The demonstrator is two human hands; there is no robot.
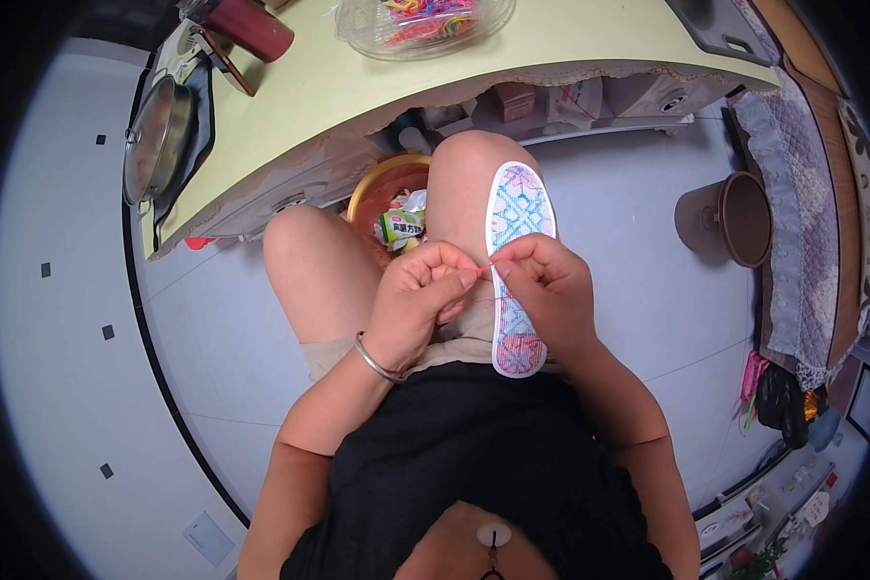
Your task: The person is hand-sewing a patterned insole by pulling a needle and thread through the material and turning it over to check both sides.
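Observation:
A white-edged shoe insole (524,217) with a blue and pink cross pattern lies lengthwise on my right thigh, its toe end pointing away from me. Over its middle, my left hand (425,292) and my right hand (549,288) meet fingertip to fingertip. Both pinch a short stretch of red thread (483,271) between thumb and forefinger. Finer strands of the thread hang near the insole's edge below my fingers. Whether a needle is among them is too small to tell. My right hand covers part of the insole's middle.
Ahead stands a pale yellow table (309,101) bearing a clear plastic box (425,24) of coloured threads, a dark red flask (242,27), a phone (224,63) and a lidded pan (158,140). A yellow-rimmed bin (360,198) sits beyond my knees. A brown bin (735,220) stands right.

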